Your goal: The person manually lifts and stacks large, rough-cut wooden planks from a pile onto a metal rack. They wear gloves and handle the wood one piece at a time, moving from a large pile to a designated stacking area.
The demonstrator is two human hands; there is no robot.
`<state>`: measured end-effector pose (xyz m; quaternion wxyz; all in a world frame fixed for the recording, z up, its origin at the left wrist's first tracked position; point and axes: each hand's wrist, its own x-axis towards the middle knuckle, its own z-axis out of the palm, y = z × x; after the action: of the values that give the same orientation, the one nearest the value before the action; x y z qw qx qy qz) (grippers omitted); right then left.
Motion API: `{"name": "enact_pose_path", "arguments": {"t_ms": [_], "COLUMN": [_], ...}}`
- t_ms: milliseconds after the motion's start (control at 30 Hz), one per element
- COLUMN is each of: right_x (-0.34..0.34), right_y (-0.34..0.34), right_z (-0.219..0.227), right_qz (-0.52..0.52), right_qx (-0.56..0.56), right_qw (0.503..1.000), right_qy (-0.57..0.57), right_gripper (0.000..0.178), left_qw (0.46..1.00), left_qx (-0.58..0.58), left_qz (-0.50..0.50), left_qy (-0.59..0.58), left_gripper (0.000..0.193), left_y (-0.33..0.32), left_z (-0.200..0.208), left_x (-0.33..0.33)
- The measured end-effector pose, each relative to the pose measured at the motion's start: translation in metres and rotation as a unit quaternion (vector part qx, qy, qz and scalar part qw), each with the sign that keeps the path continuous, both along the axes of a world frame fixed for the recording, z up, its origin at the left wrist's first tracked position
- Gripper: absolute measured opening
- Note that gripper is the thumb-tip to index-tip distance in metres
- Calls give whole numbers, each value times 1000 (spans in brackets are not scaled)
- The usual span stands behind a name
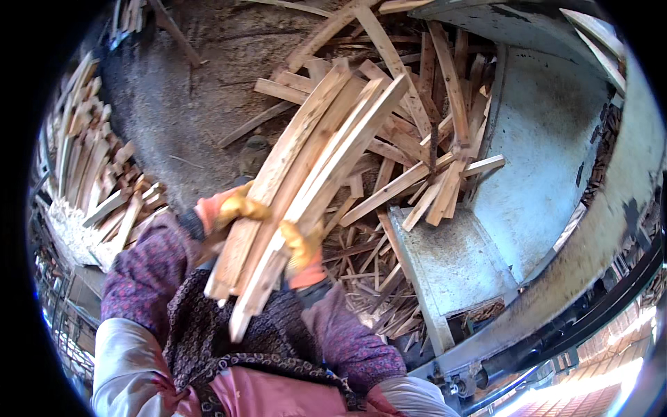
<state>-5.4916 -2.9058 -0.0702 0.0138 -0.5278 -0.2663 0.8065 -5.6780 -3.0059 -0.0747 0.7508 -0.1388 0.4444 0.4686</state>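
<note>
A bundle of several long wooden strips [313, 153] slants across the middle of the view, its near ends close to my lap and its far ends over a woodpile. My left hand [233, 210], in an orange and yellow work glove, is closed round the bundle's left side. On the right side my right hand [302, 254], gloved alike, grips the strips lower down. Both thumbs and the undersides of the hands are partly hidden by the wood. Patterned purple sleeves cover my forearms.
A heap of loose wooden pieces [417, 146] lies beyond the bundle, against a pale blue metal machine [542, 139] on the right. More strips are stacked in a pile [90, 160] at the left. Brown dirt floor [153, 97] stretches between them.
</note>
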Motion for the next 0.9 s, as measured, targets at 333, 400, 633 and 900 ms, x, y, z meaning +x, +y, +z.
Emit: {"name": "enact_pose_path", "arguments": {"t_ms": [333,400,633,900], "right_x": [23,19,-53,-147], "right_y": [-126,-101,-75,-129], "right_z": [-49,-114,-80,115], "right_qz": [5,1,12,288], "right_qx": [-141,-137,-188,-68], "right_qw": [990,990,982,951], "right_qy": [-20,-27,-12,85], "right_gripper": [52,47,55,86], "left_qw": [992,993,985,886], "left_qx": [-125,-116,-32,-64], "left_qz": [-15,2,165,447], "left_qy": [-24,-35,-25,108], "left_gripper": [56,51,75,84], "left_y": [-132,-84,-85,-213], "left_z": [-32,-77,-89,100], "left_x": [-14,-37,-39,-23]}}
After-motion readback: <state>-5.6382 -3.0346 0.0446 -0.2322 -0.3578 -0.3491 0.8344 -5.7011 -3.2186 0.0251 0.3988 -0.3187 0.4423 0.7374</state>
